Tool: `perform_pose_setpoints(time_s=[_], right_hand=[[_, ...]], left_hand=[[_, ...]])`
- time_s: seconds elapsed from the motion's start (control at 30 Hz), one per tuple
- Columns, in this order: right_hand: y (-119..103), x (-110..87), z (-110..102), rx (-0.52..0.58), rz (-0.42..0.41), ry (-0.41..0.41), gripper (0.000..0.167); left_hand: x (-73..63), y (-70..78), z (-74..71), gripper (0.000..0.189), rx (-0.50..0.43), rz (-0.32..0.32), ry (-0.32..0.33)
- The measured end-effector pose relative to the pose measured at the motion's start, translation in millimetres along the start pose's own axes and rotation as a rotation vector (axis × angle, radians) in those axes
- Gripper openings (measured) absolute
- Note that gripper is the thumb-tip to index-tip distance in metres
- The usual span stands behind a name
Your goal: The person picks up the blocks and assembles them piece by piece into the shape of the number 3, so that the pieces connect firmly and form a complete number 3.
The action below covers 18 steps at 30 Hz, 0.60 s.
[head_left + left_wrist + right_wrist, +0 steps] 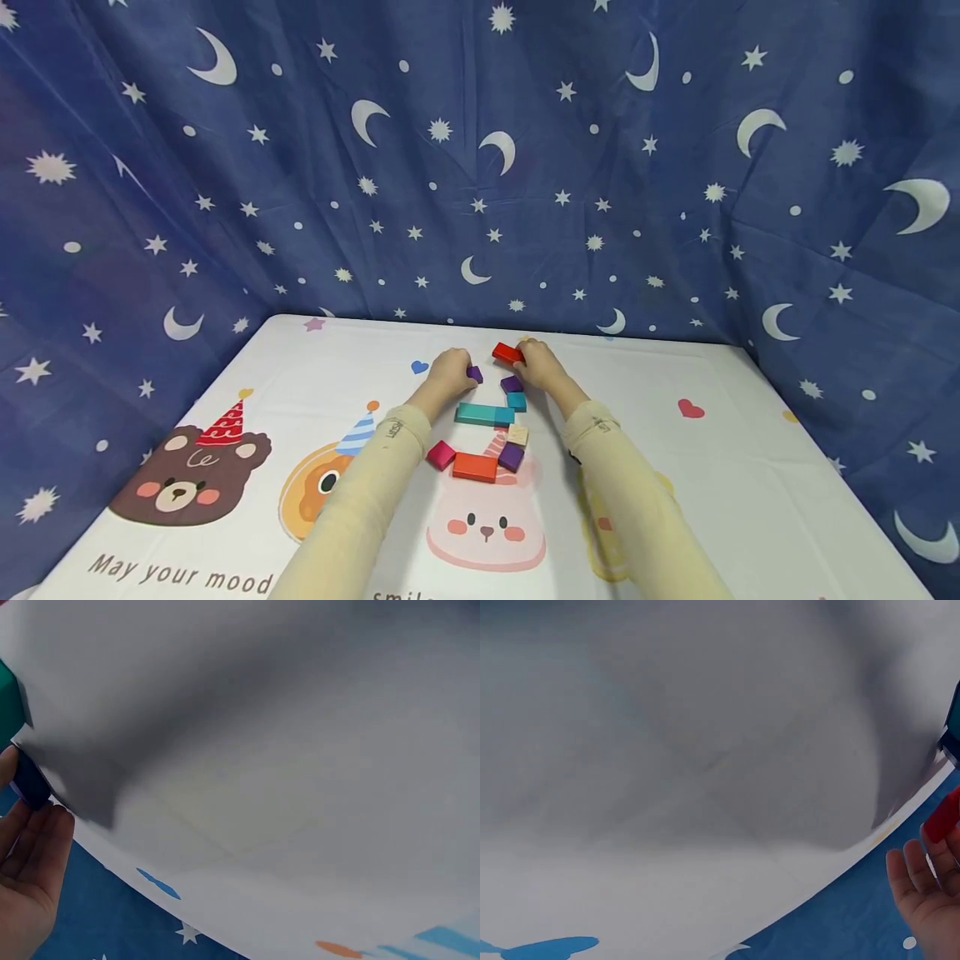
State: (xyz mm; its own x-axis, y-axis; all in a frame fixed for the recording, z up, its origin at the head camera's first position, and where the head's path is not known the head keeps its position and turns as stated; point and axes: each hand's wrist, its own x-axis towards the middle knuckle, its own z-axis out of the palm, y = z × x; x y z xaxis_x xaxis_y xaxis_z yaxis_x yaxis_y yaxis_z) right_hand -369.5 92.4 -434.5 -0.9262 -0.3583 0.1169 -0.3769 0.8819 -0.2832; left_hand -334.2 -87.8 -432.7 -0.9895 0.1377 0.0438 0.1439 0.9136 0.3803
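Note:
My left hand (447,372) pinches a small purple cube (475,374) between thumb and fingers; the left wrist view shows the same purple cube (30,780) at its left edge. Farther back, my right hand (540,364) holds one end of a red rectangular block (507,353), also seen as a red block (943,817) in the right wrist view. Between the hands and nearer lie another purple cube (512,384), a blue cube (516,402) and a long teal block (480,414). A wooden cube (517,434), a dark purple cube (511,457), an orange block (474,467) and a pink cube (441,455) follow below.
A white tablecloth (750,467) printed with cartoon animals covers the table. The blocks lie partly over a printed pink rabbit (486,533). Behind the table's far edge hangs a blue curtain (540,167) with moons and stars.

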Motion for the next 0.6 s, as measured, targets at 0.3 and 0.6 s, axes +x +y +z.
perform_pose_setpoints(time_s=[0.3,0.6], right_hand=[[3,-5.7,-3,0.123,0.01,0.041,0.031],[-1,-2.6,0,0.155,0.004,-0.017,0.034]], left_hand=[[-7.7,-11.9,-4.8,0.03,-0.065,0.061,0.068],[-17.2,-23.9,-9.1,0.035,0.024,0.112,0.06]])
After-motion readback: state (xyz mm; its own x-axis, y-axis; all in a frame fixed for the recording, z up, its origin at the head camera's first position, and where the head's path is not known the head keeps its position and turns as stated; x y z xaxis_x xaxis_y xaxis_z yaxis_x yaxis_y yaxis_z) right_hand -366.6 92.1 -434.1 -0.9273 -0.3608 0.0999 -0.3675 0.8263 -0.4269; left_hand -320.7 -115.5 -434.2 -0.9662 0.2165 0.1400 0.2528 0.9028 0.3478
